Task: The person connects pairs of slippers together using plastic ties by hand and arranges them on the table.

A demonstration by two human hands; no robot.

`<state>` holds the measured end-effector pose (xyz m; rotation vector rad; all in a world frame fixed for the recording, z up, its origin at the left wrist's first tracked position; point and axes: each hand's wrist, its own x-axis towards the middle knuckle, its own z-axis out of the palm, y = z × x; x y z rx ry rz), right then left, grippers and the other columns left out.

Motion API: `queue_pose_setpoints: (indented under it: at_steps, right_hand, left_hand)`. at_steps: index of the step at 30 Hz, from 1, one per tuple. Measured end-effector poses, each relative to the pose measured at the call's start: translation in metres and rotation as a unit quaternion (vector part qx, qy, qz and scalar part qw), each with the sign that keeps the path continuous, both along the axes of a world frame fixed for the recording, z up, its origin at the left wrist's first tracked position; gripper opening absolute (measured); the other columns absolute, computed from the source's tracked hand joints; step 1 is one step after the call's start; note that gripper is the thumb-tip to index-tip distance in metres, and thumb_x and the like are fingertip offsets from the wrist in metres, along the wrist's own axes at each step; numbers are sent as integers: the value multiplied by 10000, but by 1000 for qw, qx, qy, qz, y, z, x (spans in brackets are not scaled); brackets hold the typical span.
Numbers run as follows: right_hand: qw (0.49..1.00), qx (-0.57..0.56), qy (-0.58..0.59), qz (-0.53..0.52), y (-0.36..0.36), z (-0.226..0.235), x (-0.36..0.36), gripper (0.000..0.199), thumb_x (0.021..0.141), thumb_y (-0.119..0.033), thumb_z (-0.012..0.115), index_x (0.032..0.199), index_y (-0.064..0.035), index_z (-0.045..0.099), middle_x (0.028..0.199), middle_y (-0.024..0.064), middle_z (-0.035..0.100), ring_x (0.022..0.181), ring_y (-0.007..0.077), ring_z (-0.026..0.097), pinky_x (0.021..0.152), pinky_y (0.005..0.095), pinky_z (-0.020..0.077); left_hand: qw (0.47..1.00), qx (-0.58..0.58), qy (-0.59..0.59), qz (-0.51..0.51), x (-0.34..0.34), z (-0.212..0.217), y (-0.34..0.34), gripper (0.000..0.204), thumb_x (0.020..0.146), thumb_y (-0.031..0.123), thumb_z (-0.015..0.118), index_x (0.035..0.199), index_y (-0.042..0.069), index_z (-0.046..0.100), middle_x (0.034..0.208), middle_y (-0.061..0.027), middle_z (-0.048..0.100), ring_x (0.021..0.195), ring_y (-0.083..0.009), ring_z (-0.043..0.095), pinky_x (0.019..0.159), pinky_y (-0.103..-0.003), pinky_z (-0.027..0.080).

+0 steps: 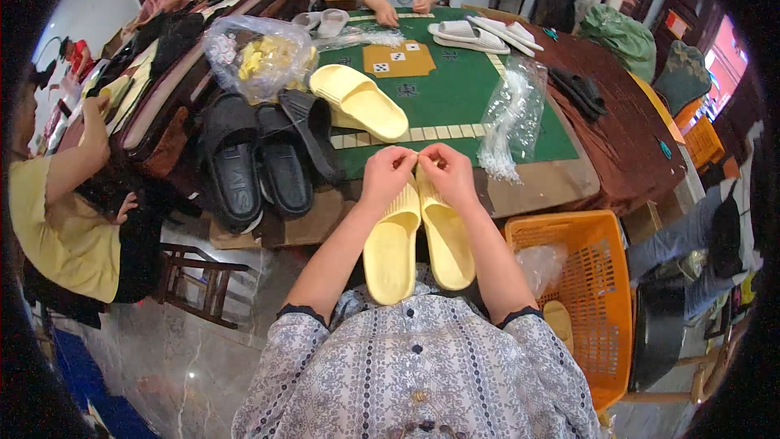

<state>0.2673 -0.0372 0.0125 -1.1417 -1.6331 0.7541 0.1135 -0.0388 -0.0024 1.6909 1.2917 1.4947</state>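
A pair of pale yellow slide slippers rests side by side at my lap, heels toward me: the left slipper (392, 258) and the right slipper (449, 250). Above their toe ends, my left hand (388, 175) and my right hand (449, 172) meet with thumbs and fingers pinched together. Whatever thin thing they hold, if anything, is too small to make out. Just beyond my hands, another yellow slipper (361, 102) lies on the green table mat (455, 102), partly covering a second one.
Black slippers (231, 167) stand at the table's left, beside a clear bag (256, 57) with yellow pieces. A bag of thin white strips (510, 118) lies right. An orange basket (613, 309) stands at my right. Across the table a person's hands (388, 15) work; others sit left.
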Motion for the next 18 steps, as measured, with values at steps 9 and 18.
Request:
queue_pose_setpoints:
  at_steps: [9,18]
  right_hand:
    - [990,-23,134,-37,15,-18,11,127,857,-126,673,897,-6,655,751,-12,633,660,45,534,604,214,441]
    - [954,-72,285,-60,14,-7,14,135,915,-201,621,898,-68,611,744,-64,541,608,14,420,510,188,319]
  left_hand:
    - [965,183,161,98,-9,31,-30,134,832,144,658,922,45,656,842,-108,643,803,-318,589,749,-405,472]
    - [915,11,401,41,7,4,-142,764,836,510,632,1459,178,339,838,-168,607,727,-326,619,591,-413,507]
